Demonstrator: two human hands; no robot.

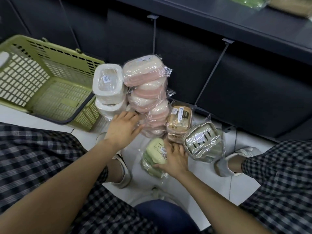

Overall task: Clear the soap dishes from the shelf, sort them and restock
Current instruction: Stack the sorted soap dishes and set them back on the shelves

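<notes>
the left hand [124, 125] rests with straight fingers against the leaning pink soap dish stack [148, 98], while the right hand [173, 159] grips the wrapped green soap dishes [153, 157] on the floor.

Floor's plain white tile [145, 180] with thin dark grout lines, a bit shiny under flat indoor light. Along the back runs a dark, almost black shelving unit [219, 78] with smooth base panels that go right down to the tile. Thin grey divider rods [211, 71] slant across its front, each topped with a little clip. One dark shelf edge [219, 22] juts out overhead at the top right.
</notes>
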